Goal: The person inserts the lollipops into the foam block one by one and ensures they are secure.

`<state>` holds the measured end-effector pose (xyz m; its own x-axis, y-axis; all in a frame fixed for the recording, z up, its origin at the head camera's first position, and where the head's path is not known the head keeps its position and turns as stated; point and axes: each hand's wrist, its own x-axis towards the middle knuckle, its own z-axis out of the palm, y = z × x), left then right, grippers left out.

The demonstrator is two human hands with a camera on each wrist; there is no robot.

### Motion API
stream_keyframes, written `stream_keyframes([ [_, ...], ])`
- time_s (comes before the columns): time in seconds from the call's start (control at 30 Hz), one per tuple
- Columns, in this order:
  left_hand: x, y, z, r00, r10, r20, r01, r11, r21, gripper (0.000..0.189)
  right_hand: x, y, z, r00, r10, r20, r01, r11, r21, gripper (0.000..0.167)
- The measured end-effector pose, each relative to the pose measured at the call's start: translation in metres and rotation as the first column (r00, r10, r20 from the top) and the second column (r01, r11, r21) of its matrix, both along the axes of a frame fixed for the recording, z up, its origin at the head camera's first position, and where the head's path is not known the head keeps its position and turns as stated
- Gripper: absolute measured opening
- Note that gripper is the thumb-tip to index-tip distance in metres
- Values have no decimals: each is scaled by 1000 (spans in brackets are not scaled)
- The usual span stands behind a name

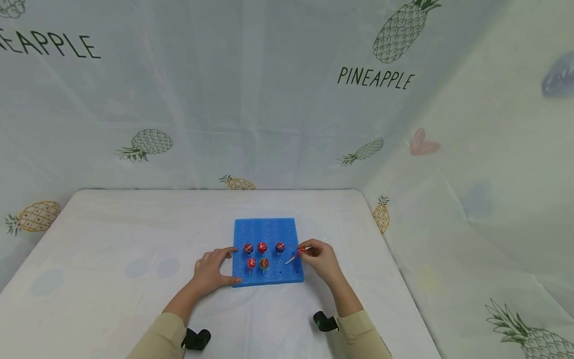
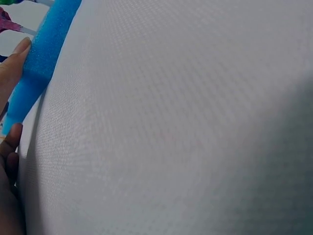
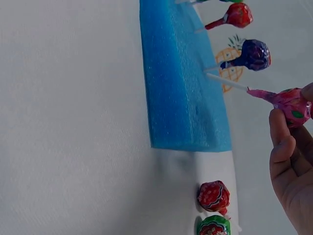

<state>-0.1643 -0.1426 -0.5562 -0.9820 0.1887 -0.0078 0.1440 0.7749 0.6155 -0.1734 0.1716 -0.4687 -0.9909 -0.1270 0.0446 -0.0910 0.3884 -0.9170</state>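
Note:
A blue foam block [image 1: 264, 229] lies on the white table with several wrapped lollipops standing in its top, among them a red one [image 1: 262, 247] and a dark blue one [image 3: 255, 55]. Along the block's left edge rests my left hand [image 1: 208, 271], thumb and index finger spread wide and touching it. My right hand [image 1: 324, 262] pinches a pink-wrapped lollipop [image 3: 293, 105] by its candy head over the block's right side. That lollipop's white stick [image 3: 227, 82] slants down and left, its tip close over the foam. Small holes show in the foam near the stick.
Beside the block, in the right wrist view, a red lollipop [image 3: 213, 196] and a green one [image 3: 214, 226] lie on the white tabletop [image 1: 134, 224]. A cloth printed with pineapples [image 1: 152, 142] hangs behind the table and along its right side.

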Motion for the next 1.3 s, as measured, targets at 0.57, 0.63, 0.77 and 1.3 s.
stream_keyframes([
  [0.57,-3,0,-4,1000,2,-7,-2,1000,-15,88,15,-14,15,989,133,-58,-134,991,-5,13],
  [0.63,-3,0,-3,1000,1,-5,-1,1000,-12,88,15,-15,14,989,135,-59,-135,991,0,12],
  [0.77,-2,0,-2,1000,-2,1,2,1000,-16,88,17,-17,16,988,141,-57,-141,990,4,13],
  [1.3,-1,1,2,1000,2,14,-1,1000,-29,87,15,-19,13,984,171,-41,-171,985,8,12],
])
